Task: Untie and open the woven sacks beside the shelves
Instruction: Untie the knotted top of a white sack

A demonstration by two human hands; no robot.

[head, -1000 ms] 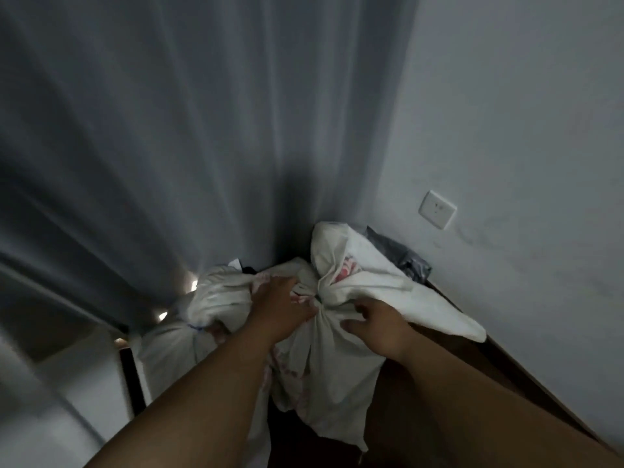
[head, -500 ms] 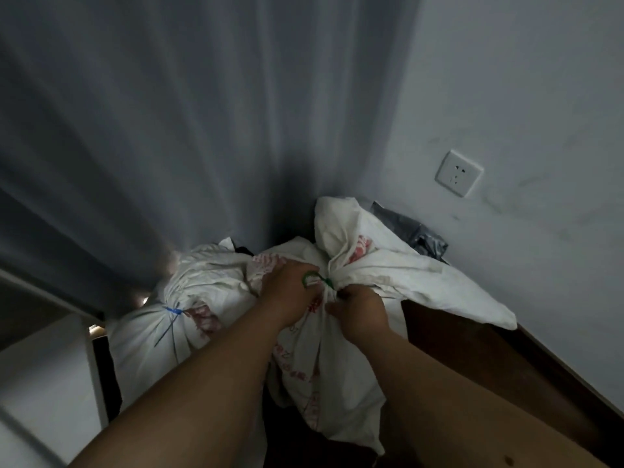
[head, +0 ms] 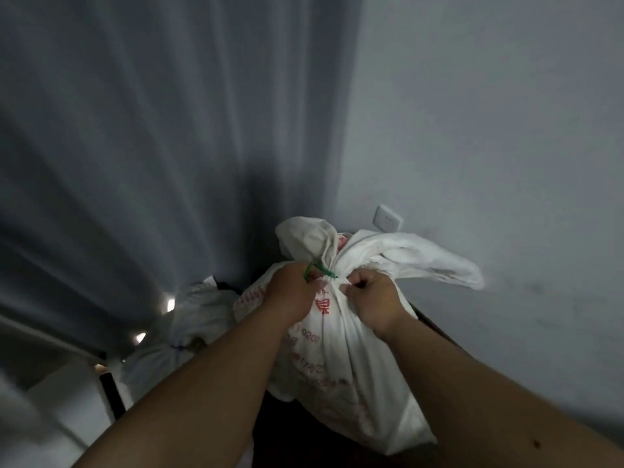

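At the far left stands a pale shelf unit (head: 50,396), and just beside it a second tied sack (head: 189,319), its neck bound with blue cord, waits untouched. Our left hand (head: 290,292) curls round the green tie (head: 320,271) at the neck of the near woven sack (head: 341,359), which stands in the corner between curtain (head: 152,163) and wall (head: 506,146). Our right hand (head: 374,295) pinches the gathered cloth just below the knot. We judge the tie should be worked loose with the left while the right steadies the neck, not yanked. The bunched sack top (head: 388,251) flops rightward near a wall socket (head: 388,218); dim light hides the knot's detail, the main hindrance
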